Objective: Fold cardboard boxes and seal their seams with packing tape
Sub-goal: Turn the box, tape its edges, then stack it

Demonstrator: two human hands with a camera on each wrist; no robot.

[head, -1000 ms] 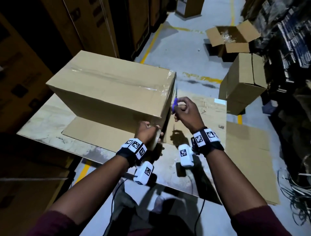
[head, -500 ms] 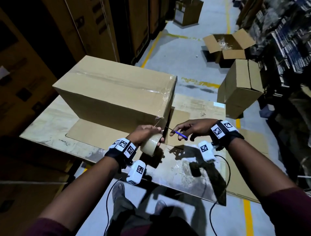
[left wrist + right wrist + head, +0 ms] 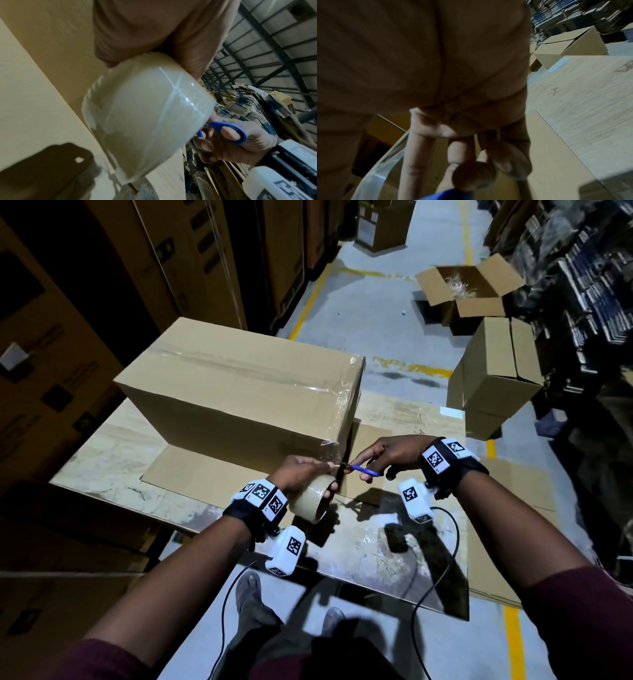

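A: Where is the box?

B: The closed cardboard box (image 3: 239, 392) sits on a flat cardboard sheet (image 3: 191, 474) on the surface (image 3: 102, 453), with clear tape along its top seam and down the near right end.

A: And the hands?

B: The left hand (image 3: 298, 474) is curled around the tape roll (image 3: 313, 498), just in front of the box's near right corner. A strip of clear tape (image 3: 330, 448) stretches from that corner to the roll.

A: The right hand?

B: The right hand (image 3: 394, 453) has its fingers through the blue loops of the scissors (image 3: 363, 470), with the blades pointing at the strip beside the left hand's fingers. I cannot tell whether the blades touch the tape.

A: Anything nearby?

B: A closed box (image 3: 493, 385) and an open box (image 3: 469, 289) are on the floor beyond.
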